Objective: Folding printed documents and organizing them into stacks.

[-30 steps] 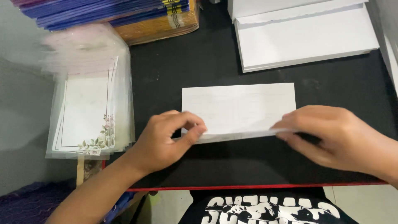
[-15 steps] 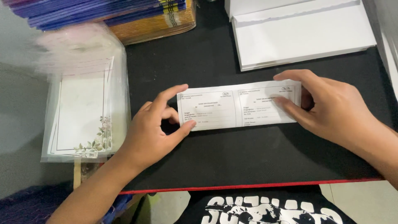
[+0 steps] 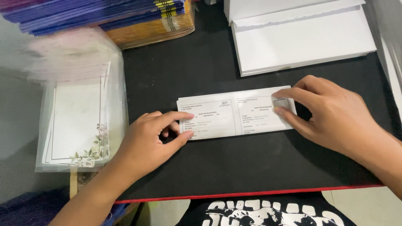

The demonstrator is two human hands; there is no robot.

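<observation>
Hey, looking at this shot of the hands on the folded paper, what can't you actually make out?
Head view only:
- Printed lines on the folded paper: too small.
- Its right corner: under the right hand.
- Its left end: partly behind the left hand fingers.
- White boxes: cut off by the top edge.
- Plastic sleeve stack: top blurred.

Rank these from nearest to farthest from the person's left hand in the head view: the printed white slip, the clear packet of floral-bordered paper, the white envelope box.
From the left hand:
1. Printed white slip, touched at its left end.
2. Clear packet of floral-bordered paper, just left, off the black mat's edge.
3. White envelope box, far back on the right.
</observation>
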